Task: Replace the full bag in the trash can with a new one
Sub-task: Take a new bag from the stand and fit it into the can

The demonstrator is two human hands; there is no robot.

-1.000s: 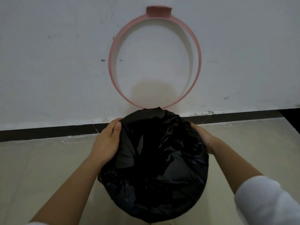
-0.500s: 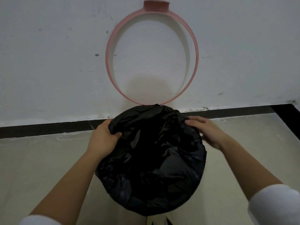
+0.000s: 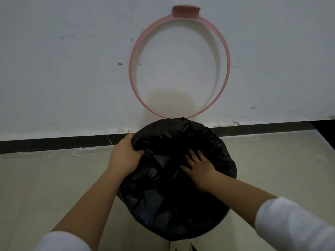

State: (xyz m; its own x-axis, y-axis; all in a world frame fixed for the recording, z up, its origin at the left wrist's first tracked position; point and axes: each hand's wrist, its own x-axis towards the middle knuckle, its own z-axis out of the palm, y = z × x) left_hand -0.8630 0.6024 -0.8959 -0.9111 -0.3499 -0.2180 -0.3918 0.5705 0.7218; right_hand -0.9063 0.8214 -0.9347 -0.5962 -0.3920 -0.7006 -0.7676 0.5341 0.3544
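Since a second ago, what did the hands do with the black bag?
The right hand left the bag's far right edge and moved inward; it now lies flat with spread fingers on the middle. The left hand kept its grip on the left edge. The pink ring stayed up against the wall.

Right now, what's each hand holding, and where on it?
Left hand grips the black bag at its left rim. Right hand lies open and flat inside the bag's mouth, gripping nothing.

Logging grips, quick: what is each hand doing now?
Left hand: closed on the black bag edge.
Right hand: open, flat on bag.
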